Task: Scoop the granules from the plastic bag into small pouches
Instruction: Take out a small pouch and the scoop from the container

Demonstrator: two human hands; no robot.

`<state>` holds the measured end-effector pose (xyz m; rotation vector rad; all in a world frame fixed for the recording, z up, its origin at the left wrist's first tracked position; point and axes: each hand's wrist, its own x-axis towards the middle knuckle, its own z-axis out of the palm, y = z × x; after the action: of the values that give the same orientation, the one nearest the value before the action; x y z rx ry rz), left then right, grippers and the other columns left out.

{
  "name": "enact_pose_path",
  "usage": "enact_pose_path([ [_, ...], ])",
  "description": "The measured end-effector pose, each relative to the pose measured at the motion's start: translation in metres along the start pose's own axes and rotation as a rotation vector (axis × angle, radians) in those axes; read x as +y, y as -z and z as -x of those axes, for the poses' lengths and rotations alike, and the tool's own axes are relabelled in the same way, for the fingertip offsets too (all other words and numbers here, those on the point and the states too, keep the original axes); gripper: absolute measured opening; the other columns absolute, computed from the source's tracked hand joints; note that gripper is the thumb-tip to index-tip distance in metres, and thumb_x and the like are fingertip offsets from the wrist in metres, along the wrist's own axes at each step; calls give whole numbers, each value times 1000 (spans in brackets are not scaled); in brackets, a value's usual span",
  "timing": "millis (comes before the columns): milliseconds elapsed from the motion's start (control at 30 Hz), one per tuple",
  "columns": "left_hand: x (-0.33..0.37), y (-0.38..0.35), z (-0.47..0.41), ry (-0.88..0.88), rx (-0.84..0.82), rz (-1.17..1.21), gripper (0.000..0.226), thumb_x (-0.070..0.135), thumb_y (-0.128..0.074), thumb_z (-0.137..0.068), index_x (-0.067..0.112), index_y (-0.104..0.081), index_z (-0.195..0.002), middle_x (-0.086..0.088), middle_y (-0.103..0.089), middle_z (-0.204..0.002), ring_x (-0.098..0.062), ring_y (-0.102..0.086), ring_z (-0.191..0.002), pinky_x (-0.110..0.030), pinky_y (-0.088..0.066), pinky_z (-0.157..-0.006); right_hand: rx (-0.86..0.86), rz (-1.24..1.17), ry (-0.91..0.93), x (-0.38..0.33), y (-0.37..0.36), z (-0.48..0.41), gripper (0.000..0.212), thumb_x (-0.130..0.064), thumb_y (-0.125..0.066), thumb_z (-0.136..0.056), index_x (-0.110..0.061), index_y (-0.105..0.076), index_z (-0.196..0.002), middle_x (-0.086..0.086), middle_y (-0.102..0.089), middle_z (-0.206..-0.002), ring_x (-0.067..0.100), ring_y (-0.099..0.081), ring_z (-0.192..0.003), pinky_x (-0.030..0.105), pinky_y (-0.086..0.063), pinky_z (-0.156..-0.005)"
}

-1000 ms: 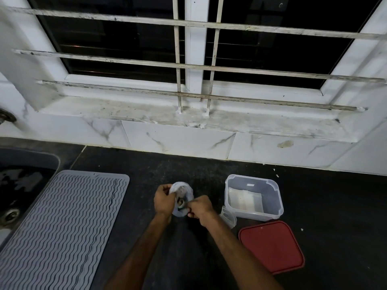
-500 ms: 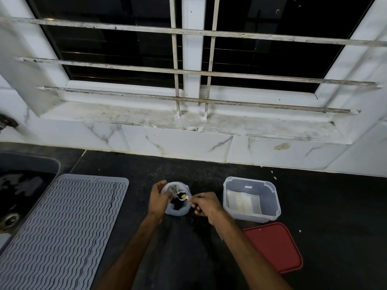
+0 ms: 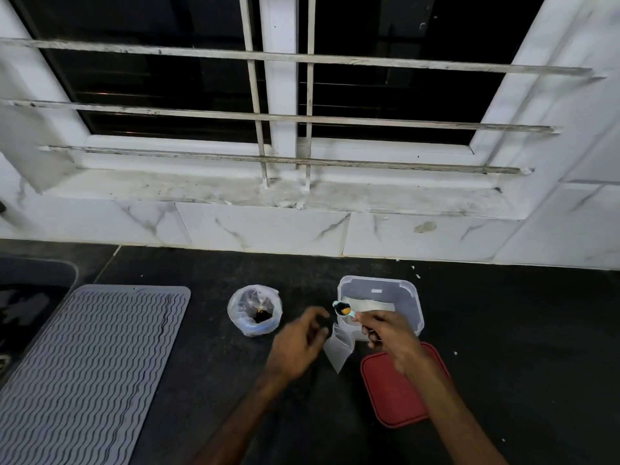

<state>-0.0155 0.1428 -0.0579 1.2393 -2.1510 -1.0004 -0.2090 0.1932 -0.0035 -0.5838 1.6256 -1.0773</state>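
Both hands have left the plastic bag point(image 3: 255, 310), which now stands alone on the dark surface point(image 3: 214, 380), open and with dark granules inside. Right hand point(image 3: 389, 333) pinches the handle of a small blue spoon point(image 3: 342, 309), loaded, above the clear pouch point(image 3: 339, 350) in front of the clear container point(image 3: 379, 290). Left hand point(image 3: 298, 344), blurred, fingers loosely curved and holding nothing, is just beside the pouch; contact cannot be told.
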Motion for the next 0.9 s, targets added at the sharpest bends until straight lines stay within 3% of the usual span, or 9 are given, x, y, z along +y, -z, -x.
enact_pose_path([
  [167,-2,-20,-4,-54,-164,-273,32,43,-54,-92,45,-48,-123,14,-61,-102,-5,-60,-91,-29,-52,-76,34,105,51,14,23,3,15,-11,-70,-87,4,-73,-86,7,-57,-60,10,-44,-48,24,-42,-44],
  [333,-12,-28,-5,-53,-94,-279,26,34,-57,-91,35,-62,-116,14,-62,-113,-8,-61,-101,-29,-52,-82,4,235,87,31,20,1,10,-11,-70,-87,-3,-74,-83,8,-61,-59,14,-49,-49,27,-44,-47],
  [533,-11,-28,2,-61,-62,-229,18,29,-61,-87,33,-68,-104,16,-66,-107,-6,-61,-98,-25,-49,-81,25,542,223,32,7,-1,15,-17,-69,-88,-18,-73,-73,-6,-64,-53,9,-58,-46,23,-49,-48],
  [600,-9,-27,5,-59,-48,-206,19,27,-62,-86,33,-70,-103,16,-68,-106,-4,-62,-98,-22,-48,-80,59,736,354,33,2,1,12,-20,-66,-88,-18,-75,-81,-7,-69,-65,4,-64,-59,21,-51,-59],
  [667,-10,-27,6,-40,-41,-181,20,26,-64,-85,34,-71,-102,17,-69,-106,-3,-63,-96,-21,-49,-79,66,1012,507,34,-2,3,15,-22,-60,-92,-18,-74,-93,-4,-73,-89,10,-66,-83,27,-53,-75],
  [767,-10,-27,7,-10,-44,-161,19,25,-67,-84,35,-72,-99,18,-69,-106,-1,-63,-96,-23,-51,-83,23,1428,708,39,-6,7,21,-12,-52,-95,-17,-63,-112,2,-65,-114,21,-58,-106,36,-52,-82],
  [833,-11,-26,6,-6,-43,-151,19,24,-66,-84,35,-72,-98,18,-69,-105,0,-63,-96,-24,-51,-84,25,1478,769,45,-4,9,27,-10,-57,-91,-17,-62,-116,2,-65,-115,22,-58,-106,37,-53,-77],
  [900,-10,-25,6,-3,-45,-161,18,24,-65,-86,35,-72,-98,18,-68,-105,0,-62,-95,-21,-50,-83,48,1460,785,53,0,10,30,-16,-78,-74,-21,-70,-102,-4,-72,-97,17,-65,-87,30,-54,-59],
])
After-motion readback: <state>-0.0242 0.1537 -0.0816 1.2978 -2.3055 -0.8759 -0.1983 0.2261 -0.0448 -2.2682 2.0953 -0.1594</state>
